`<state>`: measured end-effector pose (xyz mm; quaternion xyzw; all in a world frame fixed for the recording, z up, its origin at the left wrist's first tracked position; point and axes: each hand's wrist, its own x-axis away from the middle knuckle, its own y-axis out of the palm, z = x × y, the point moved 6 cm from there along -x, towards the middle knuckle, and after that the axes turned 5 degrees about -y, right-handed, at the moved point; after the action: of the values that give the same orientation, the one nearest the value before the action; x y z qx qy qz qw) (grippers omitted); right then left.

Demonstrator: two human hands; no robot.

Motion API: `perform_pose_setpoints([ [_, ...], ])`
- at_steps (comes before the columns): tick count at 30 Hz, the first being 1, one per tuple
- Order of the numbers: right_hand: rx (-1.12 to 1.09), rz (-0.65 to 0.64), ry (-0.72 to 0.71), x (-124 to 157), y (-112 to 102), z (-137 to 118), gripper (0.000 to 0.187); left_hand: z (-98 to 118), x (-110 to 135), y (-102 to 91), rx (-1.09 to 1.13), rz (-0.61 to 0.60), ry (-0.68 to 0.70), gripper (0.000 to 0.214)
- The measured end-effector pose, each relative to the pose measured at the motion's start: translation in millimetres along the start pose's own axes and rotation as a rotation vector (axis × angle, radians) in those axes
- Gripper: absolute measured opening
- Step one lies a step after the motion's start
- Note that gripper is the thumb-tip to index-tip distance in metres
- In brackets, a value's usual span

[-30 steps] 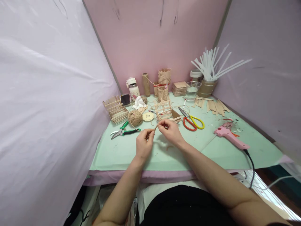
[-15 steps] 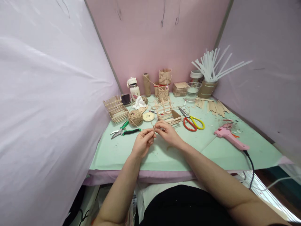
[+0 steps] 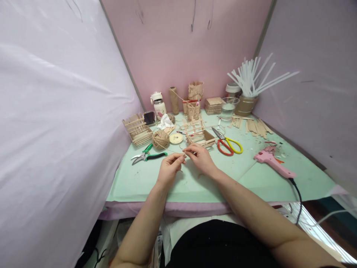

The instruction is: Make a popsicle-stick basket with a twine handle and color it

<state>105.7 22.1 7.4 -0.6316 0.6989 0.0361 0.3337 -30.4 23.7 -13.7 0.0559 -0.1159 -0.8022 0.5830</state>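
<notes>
My left hand (image 3: pixel 170 168) pinches a piece of jute twine (image 3: pixel 172 151) between thumb and fingers, above the front half of the table. Close beside it, my right hand (image 3: pixel 200 159) pinches the same spot of twine, its fingertips almost meeting those of the left. Exactly how the twine runs between the fingers is too small to tell. Behind my left hand lies a ball of jute twine (image 3: pixel 161 140). Just past my right hand stands a small craft-stick box (image 3: pixel 208 138) with a fence-like back.
Pruning shears (image 3: pixel 150 155) lie left of my hands, scissors (image 3: pixel 227 143) with red and yellow handles to the right. A pink glue gun (image 3: pixel 275 164) rests farther right, its cord over the edge. Behind stand a cup of water (image 3: pixel 228 109) and a pot of white sticks (image 3: pixel 245 106).
My left-hand fingers have uncurled a little and shifted slightly right. A stretch of twine now shows between the ball and my hands.
</notes>
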Motion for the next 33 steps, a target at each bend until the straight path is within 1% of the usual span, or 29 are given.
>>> perform_pose_setpoints([
  [3,0.018,-0.006,-0.005,0.0,0.9,1.7,0.016,-1.2,-0.2,-0.9,-0.011,-0.011,0.015,0.03],
  [5,0.037,-0.001,-0.028,0.6,1.6,1.8,0.017,-0.4,-0.4,-3.1,-0.06,0.017,0.042,0.029],
  [6,0.055,0.013,-0.053,1.3,1.3,0.8,0.021,1.1,-0.3,-4.8,-0.105,0.049,0.067,0.028],
  [8,0.098,0.058,-0.148,3.3,-0.3,-5.0,0.033,5.9,1.0,-8.5,-0.217,0.14,0.141,0.026],
  [10,0.14,0.088,-0.296,6.5,-0.8,-14.8,0.038,11.0,3.7,-10.6,-0.321,0.227,0.222,0.023],
  [12,0.18,0.09,-0.437,10.0,0.6,-23.8,0.033,13.6,6.3,-10.2,-0.393,0.272,0.283,0.022],
  [14,0.222,0.082,-0.513,11.7,2.4,-28.4,0.026,13.8,8.0,-9.1,-0.447,0.284,0.319,0.021],
  [18,0.252,0.095,-0.524,11.0,1.7,-30.6,0.015,13.5,8.8,-9.5,-0.507,0.29,0.356,0.02],
  [20,0.196,0.096,-0.481,9.8,-0.2,-31.1,0.014,13.8,7.5,-9.9,-0.485,0.266,0.347,0.02],
  [22,0.082,0.084,-0.364,7.3,-1.8,-28.2,0.012,14.0,5.6,-10.3,-0.44,0.235,0.316,0.019],
  [25,-0.158,0.048,-0.076,3.7,-0.7,-15.5,0.01,14.2,3.8,-11.0,-0.384,0.216,0.273,0.019],
  [27,-0.332,-0.001,0.122,3.0,4.1,-5.0,0.013,12.9,2.8,-10.9,-0.354,0.208,0.241,0.019],
  [29,-0.463,-0.034,0.263,3.0,8.0,3.1,0.017,8.9,0.9,-9.9,-0.294,0.179,0.181,0.021],
  [31,-0.516,-0.029,0.326,2.1,7.8,7.6,0.02,2.9,-1.5,-8.3,-0.167,0.133,0.094,0.025],
  [33,-0.523,-0.022,0.333,0.9,6.0,8.6,0.021,-2.5,-3.5,-6.4,-0.005,0.091,0.009,0.032],
])
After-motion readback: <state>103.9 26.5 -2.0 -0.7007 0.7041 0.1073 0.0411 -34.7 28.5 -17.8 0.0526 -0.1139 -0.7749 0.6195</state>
